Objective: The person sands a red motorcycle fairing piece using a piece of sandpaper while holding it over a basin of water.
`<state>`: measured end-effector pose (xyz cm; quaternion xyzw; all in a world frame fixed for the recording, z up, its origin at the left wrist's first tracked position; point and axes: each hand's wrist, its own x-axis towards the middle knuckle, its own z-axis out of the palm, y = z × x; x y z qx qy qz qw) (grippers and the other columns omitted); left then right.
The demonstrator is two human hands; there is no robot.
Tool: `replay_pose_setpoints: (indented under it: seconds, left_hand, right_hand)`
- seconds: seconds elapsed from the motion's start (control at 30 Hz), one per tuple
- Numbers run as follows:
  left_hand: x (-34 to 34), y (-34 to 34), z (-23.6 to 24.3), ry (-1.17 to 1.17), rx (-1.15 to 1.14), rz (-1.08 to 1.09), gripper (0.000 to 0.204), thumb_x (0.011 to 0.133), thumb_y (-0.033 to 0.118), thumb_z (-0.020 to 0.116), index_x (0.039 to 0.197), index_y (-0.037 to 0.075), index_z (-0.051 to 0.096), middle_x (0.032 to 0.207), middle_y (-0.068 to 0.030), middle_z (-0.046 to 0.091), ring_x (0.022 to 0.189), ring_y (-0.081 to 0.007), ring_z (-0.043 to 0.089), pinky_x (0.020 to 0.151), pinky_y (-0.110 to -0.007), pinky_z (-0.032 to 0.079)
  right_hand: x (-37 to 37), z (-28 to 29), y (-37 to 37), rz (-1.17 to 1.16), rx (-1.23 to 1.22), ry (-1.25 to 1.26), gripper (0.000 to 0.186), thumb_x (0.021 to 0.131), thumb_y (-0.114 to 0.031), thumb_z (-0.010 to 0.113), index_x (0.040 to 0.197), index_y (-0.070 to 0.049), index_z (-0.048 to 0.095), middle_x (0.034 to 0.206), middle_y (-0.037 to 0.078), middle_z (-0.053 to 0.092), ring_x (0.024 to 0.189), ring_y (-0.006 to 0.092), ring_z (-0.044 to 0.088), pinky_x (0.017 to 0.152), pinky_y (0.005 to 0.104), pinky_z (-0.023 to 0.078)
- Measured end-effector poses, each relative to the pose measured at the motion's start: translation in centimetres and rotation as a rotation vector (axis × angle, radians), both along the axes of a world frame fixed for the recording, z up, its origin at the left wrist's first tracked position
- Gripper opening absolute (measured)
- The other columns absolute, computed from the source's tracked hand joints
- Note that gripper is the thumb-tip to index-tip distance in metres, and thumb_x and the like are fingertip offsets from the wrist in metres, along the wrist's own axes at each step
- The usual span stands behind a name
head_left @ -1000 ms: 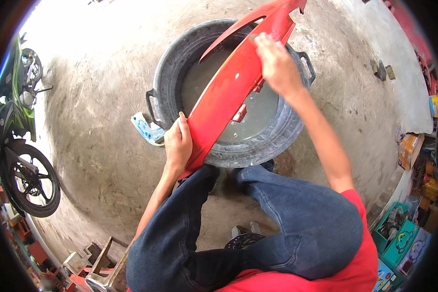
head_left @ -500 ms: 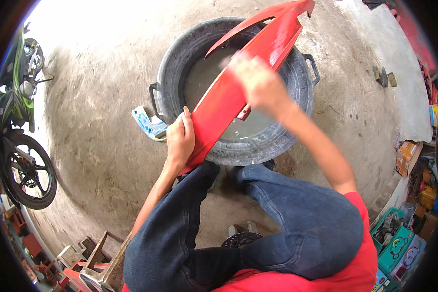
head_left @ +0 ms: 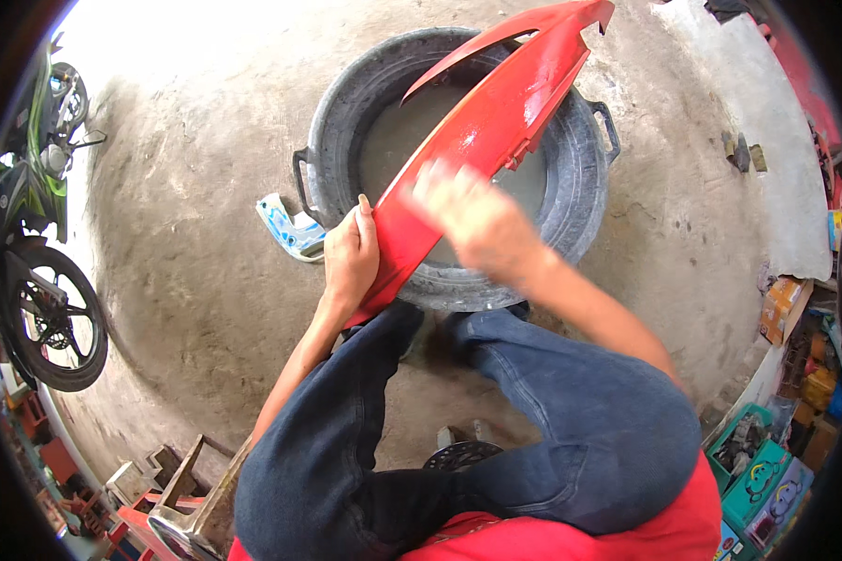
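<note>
A long, glossy red motorcycle body panel (head_left: 482, 126) slants across a big black tub (head_left: 575, 201), its near end by my left knee and its forked far end past the tub's back rim. My left hand (head_left: 351, 254) grips the panel's left edge near the lower end, thumb up along it. On the panel's lower middle lies my right hand (head_left: 482, 224), its fingers smeared by motion; whether it holds something cannot be made out. Cloudy water (head_left: 393, 140) stands in the tub below. Wet highlights show on the panel's upper part.
A curved blue-and-white piece (head_left: 290, 229) lies on the concrete floor by the tub's left handle. Far left stands a motorcycle (head_left: 51, 309). A wooden frame (head_left: 192, 496) is at lower left; boxes (head_left: 758, 477) and parts line the right side.
My right hand has slid down along the panel toward me, from its middle to its lower part. My left hand keeps its grip, and the panel stays nearly in place.
</note>
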<state>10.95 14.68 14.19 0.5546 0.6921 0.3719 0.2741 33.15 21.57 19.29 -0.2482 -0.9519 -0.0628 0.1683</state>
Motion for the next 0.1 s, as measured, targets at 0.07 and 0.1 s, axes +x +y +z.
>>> replay_pose_setpoints:
  seconds: [0.07, 0.1]
  left_hand:
    - [0.4, 0.3, 0.0, -0.014, 0.008, -0.004, 0.040, 0.114, 0.026, 0.045, 0.092, -0.003, 0.062, 0.073, -0.0286, 0.060, 0.067, -0.0469, 0.061, 0.062, -0.051, 0.045]
    - [0.4, 0.4, 0.2, -0.010, -0.001, -0.006, 0.040, 0.114, 0.027, 0.045, 0.094, -0.002, 0.063, 0.073, -0.0289, 0.060, 0.066, -0.0462, 0.062, 0.063, -0.052, 0.046]
  right_hand:
    - [0.3, -0.7, -1.4, 0.044, -0.060, 0.056, 0.049, 0.094, -0.019, 0.057, 0.141, -0.005, 0.063, 0.142, 0.020, 0.064, 0.138, 0.0330, 0.059, 0.117, 0.0458, 0.046]
    - [1.0, -0.3, 0.2, 0.012, -0.076, 0.057, 0.049, 0.094, -0.019, 0.058, 0.141, -0.006, 0.063, 0.144, 0.020, 0.063, 0.140, 0.0335, 0.058, 0.118, 0.0456, 0.045]
